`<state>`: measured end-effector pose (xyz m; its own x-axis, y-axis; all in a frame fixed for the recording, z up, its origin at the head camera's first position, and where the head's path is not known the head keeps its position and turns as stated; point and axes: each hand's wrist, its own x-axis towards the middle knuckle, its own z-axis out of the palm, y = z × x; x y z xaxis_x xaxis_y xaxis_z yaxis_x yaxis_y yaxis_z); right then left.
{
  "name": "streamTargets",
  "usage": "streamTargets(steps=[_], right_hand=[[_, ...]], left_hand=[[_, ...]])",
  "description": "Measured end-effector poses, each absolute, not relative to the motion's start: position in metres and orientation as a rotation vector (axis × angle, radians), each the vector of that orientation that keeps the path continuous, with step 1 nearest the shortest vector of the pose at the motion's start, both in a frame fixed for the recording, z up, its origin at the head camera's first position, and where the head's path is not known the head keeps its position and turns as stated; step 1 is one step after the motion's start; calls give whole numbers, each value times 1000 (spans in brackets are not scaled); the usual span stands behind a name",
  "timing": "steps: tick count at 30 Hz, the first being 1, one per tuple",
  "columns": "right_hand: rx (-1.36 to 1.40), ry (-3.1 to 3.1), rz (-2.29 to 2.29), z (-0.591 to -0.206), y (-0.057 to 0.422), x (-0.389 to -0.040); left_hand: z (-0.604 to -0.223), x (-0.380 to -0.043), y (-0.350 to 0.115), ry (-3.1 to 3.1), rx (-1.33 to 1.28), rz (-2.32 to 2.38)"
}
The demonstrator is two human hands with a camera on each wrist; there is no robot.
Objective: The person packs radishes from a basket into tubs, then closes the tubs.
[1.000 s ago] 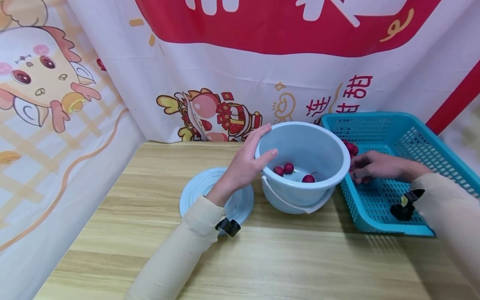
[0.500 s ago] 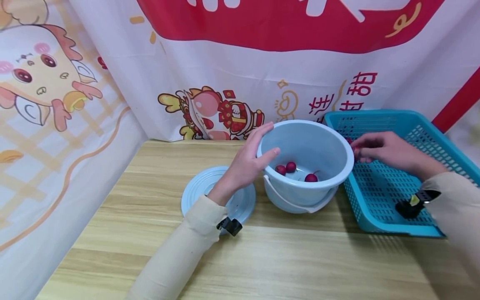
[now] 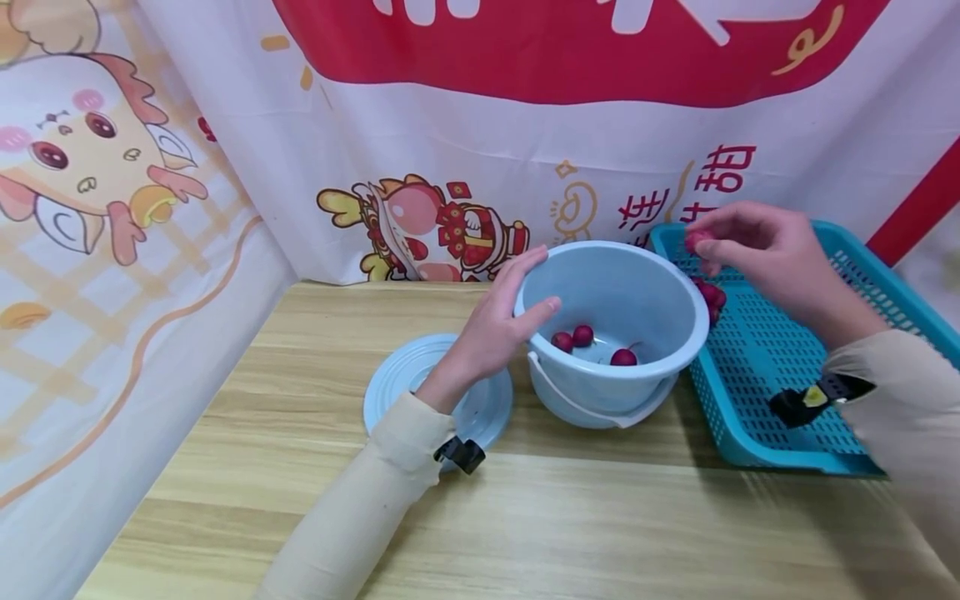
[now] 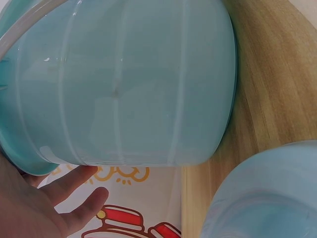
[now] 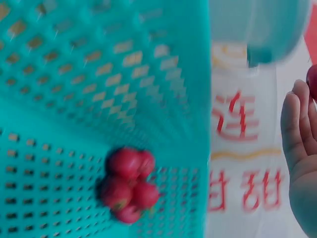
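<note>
The bucket (image 3: 573, 385) holds three red fruits (image 3: 623, 357), the basket (image 3: 780, 460) several.

连 (image 3: 642, 208) and 甜 (image 3: 725, 168) in red on white cloth (image 3: 277, 183)

Both read clearly in the head view; a red character (image 3: 687, 213) below 甜 is partly hidden. White strokes (image 3: 631, 15) on the red panel (image 3: 585, 75) above are cut off, unreadable.

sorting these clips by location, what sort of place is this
Probably an indoor corner staged for recording, though the wider room is out of view: printed cartoon cloth hangs behind a wood-grain table, a light-blue bucket stands on it, and a black wrist camera shows.
</note>
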<state>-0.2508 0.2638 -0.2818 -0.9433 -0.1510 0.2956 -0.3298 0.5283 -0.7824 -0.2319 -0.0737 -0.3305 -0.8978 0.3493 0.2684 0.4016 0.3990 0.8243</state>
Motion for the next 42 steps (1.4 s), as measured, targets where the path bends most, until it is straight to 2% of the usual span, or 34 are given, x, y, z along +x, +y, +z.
streamTargets(steps=[11,42], right_hand=[[772,-2705,951,-281,196,-248],[879,-2837,631,-284,190,-246]], left_hand=[[-330,-232,-74,-2588,-688,-1555],[-331,-232,-73,-2574,-699,-1572]])
